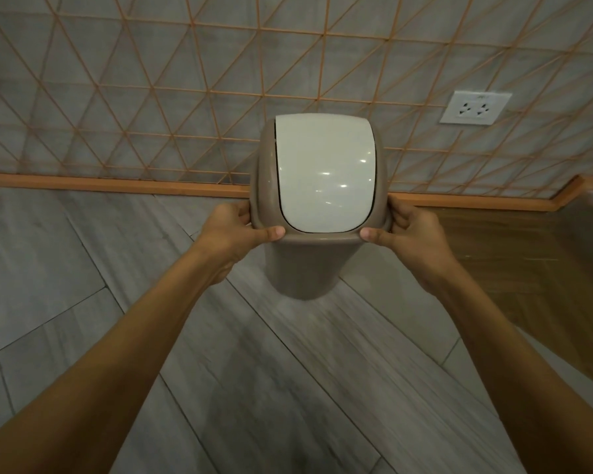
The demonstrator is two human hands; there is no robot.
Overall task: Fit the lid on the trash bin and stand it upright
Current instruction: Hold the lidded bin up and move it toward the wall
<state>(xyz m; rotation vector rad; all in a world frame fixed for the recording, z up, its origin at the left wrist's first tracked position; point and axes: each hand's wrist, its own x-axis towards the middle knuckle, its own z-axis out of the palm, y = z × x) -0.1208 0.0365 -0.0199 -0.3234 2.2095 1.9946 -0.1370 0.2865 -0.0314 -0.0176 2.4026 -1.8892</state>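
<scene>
A small taupe trash bin [303, 271] stands upright on the grey floor, close to the wall. Its lid [326, 172] sits on top: a taupe frame with a glossy white swing flap. My left hand [235, 230] grips the lid's left rim, thumb on the front edge. On the opposite side my right hand [408, 234] holds the right rim the same way. The bin's lower body tapers down between my forearms.
A grey wall with an orange triangular grid rises behind the bin, ending in an orange skirting board [117, 184]. A white double socket [474, 107] sits on the wall at the right. Brown wood flooring [528, 254] begins to the right of the bin.
</scene>
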